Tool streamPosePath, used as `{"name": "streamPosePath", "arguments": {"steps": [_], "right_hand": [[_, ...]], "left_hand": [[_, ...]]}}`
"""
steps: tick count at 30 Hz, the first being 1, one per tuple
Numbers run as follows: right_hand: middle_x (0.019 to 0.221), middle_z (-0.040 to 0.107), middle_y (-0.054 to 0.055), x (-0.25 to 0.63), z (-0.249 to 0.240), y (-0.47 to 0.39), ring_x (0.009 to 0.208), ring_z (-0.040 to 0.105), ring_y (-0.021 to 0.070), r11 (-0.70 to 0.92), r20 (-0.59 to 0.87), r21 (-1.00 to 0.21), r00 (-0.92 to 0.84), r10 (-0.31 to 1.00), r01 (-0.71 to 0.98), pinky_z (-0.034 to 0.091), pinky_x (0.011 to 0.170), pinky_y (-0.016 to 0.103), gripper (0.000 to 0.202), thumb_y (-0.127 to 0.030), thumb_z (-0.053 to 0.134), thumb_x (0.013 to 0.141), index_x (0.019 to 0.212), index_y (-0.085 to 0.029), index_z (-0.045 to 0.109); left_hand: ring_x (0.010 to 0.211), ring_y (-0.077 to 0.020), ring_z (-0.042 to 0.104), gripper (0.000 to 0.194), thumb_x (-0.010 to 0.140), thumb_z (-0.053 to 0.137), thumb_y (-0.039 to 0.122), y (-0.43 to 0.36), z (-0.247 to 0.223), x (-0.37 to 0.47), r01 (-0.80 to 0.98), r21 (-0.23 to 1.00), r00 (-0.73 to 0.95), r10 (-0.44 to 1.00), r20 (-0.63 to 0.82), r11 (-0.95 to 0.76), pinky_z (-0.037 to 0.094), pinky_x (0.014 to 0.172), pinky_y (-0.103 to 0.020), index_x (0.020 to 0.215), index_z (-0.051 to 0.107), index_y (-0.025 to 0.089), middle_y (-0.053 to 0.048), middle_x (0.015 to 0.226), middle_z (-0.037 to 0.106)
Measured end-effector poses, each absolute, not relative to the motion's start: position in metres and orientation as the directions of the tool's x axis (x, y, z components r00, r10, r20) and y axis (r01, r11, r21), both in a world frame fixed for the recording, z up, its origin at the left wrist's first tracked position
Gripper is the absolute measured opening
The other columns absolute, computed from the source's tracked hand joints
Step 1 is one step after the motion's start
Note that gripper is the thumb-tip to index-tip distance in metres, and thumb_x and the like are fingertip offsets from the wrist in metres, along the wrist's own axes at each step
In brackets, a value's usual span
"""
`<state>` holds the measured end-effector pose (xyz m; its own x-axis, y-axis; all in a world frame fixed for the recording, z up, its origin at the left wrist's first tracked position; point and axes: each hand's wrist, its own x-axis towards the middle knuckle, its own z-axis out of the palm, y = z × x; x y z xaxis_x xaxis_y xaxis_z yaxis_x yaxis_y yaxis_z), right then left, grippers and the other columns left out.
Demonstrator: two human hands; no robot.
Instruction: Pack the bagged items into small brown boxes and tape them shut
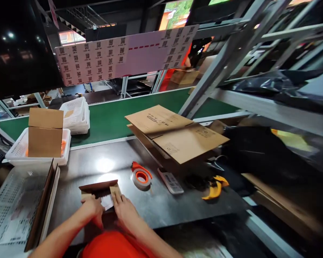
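Observation:
A small cardboard box with raised flaps lies near the front edge of the dark metal table, close to my body. Something white, like paper, shows inside it. My left hand is closed around the box's left side, its fingers bent inward. On the right side, my right hand grips the flap, fingers along its outer face; its thumb is hidden. Just beyond my right hand is a tape roll in an orange dispenser. A pale handheld device or labelled slab rests to its right.
Flattened cardboard cartons lie at the back right of the table. A yellow-handled tool is at right. White baskets and a cardboard piece stand at left. Behind runs a green conveyor; a metal frame slants at right.

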<state>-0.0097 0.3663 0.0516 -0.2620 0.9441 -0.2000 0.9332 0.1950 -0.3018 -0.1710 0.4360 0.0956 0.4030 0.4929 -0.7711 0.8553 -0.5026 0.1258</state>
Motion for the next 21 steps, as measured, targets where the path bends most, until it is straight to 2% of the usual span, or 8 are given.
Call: {"name": "streamPosePath", "arguments": {"steps": [4,6,8,10,12,16,19,21], "right_hand": [[0.147,0.062,0.031,-0.010,0.069,0.381,0.130,0.060,0.0520,0.270,-0.202,-0.263,-0.326,0.924,0.926,0.054,0.105,0.063,0.073,-0.048,0.098,0.059,0.119,-0.011,0.080],[0.141,0.066,0.029,0.001,0.074,0.384,0.126,0.062,0.0488,0.307,-0.174,-0.276,-0.362,0.916,0.911,0.056,0.101,0.060,0.064,-0.056,0.093,0.067,0.113,-0.012,0.081],[0.140,0.068,0.025,0.015,0.072,0.384,0.122,0.064,0.0440,0.357,-0.137,-0.336,-0.420,0.897,0.872,0.058,0.098,0.057,0.047,-0.055,0.084,0.080,0.105,-0.015,0.083],[0.137,0.071,0.020,0.031,0.061,0.385,0.117,0.066,0.0392,0.390,-0.085,-0.438,-0.469,0.879,0.810,0.059,0.095,0.054,0.031,-0.049,0.071,0.092,0.094,-0.019,0.082],[0.127,0.075,0.015,0.042,0.039,0.389,0.108,0.069,0.0337,0.372,0.004,-0.576,-0.452,0.892,0.728,0.060,0.092,0.051,0.033,-0.044,0.056,0.100,0.091,-0.022,0.079],[0.115,0.071,0.014,0.043,-0.024,0.402,0.085,0.070,0.0274,0.211,0.173,-0.795,-0.120,0.978,0.569,0.063,0.075,0.045,0.042,-0.055,0.048,0.100,0.123,-0.025,0.067],[0.123,0.064,0.017,0.036,-0.059,0.399,0.092,0.070,0.0310,0.153,0.244,-0.810,0.088,0.966,0.566,0.064,0.080,0.050,0.060,-0.063,0.053,0.095,0.141,-0.024,0.053],[0.132,0.061,0.019,0.038,-0.066,0.394,0.110,0.068,0.0357,0.168,0.281,-0.782,0.099,0.954,0.601,0.061,0.093,0.056,0.067,-0.066,0.054,0.093,0.143,-0.020,0.052]], "left_hand": [[0.150,-0.0537,0.042,0.065,0.083,0.065,0.071,0.426,0.099,-0.194,0.828,0.217,0.524,0.576,-0.628,-0.517,0.034,0.114,-0.080,0.131,0.078,0.029,-0.019,0.150,0.065],[0.141,-0.0437,0.057,0.054,0.097,0.052,0.066,0.422,0.096,-0.209,0.768,0.369,0.640,0.605,-0.473,-0.524,0.030,0.123,-0.070,0.125,0.079,0.030,-0.014,0.133,0.076],[0.112,-0.0346,0.074,0.049,0.101,0.050,0.063,0.422,0.087,-0.217,0.698,0.478,0.712,0.589,-0.382,-0.533,0.047,0.113,-0.054,0.114,0.082,0.028,-0.011,0.109,0.083],[0.090,-0.0282,0.077,0.048,0.102,0.052,0.062,0.426,0.074,-0.220,0.636,0.508,0.765,0.560,-0.317,-0.581,0.057,0.090,-0.038,0.103,0.083,0.026,-0.009,0.095,0.083],[0.093,-0.0264,0.076,0.046,0.102,0.054,0.061,0.436,0.060,-0.220,0.578,0.448,0.806,0.564,-0.180,-0.682,0.058,0.082,-0.032,0.102,0.083,0.025,-0.010,0.104,0.083],[0.132,-0.0312,0.065,0.047,0.102,0.056,0.058,0.453,0.033,-0.229,0.557,0.178,0.798,0.582,0.158,-0.811,0.054,0.106,-0.041,0.129,0.076,0.026,-0.013,0.150,0.067],[0.149,-0.0358,0.050,0.072,0.097,0.060,0.067,0.439,0.016,-0.233,0.784,0.112,0.570,0.780,0.260,-0.611,0.041,0.123,-0.055,0.155,0.057,0.024,-0.019,0.162,0.053],[0.148,-0.0361,0.052,0.080,0.097,0.061,0.067,0.415,0.007,-0.234,0.892,0.152,0.381,0.888,0.256,-0.427,0.036,0.126,-0.060,0.160,0.049,0.020,-0.020,0.159,0.056]]}}
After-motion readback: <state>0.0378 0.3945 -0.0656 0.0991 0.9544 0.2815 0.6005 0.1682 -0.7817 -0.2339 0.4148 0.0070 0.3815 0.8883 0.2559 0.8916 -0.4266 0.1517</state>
